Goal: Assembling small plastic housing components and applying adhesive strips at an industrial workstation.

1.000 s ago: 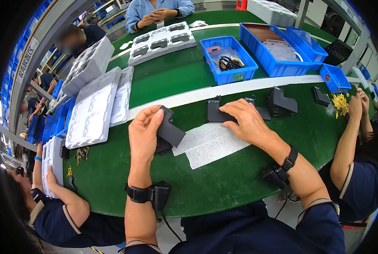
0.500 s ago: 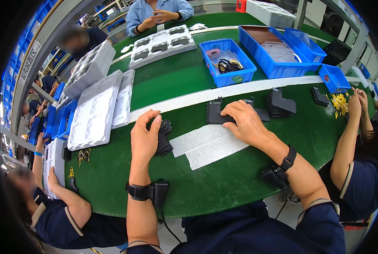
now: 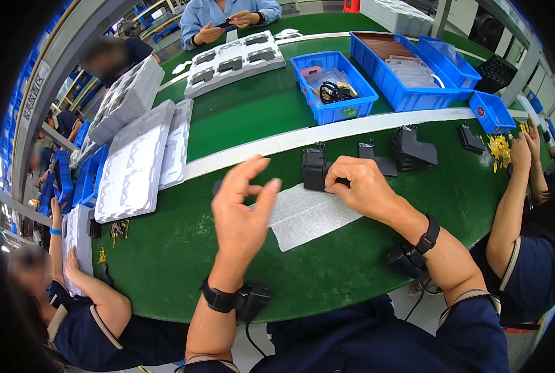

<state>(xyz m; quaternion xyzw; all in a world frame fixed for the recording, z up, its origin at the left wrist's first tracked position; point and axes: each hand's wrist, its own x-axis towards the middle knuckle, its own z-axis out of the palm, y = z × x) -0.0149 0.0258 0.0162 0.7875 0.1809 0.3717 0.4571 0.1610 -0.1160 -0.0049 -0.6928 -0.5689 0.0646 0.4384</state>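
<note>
Blue bins (image 3: 346,113) are standing across the bench (image 3: 165,267), a white sheet (image 3: 314,221) lying nearer. At its far edge, the right hand (image 3: 365,186) is pinching a black piece (image 3: 314,178); the left hand (image 3: 241,217), spread, is hovering empty.

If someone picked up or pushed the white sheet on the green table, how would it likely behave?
The white sheet looks thin and lies flat on the green table, so it is probably light and floppy. The line across it suggests a fold or overlap, so it might open or separate when lifted.
</note>
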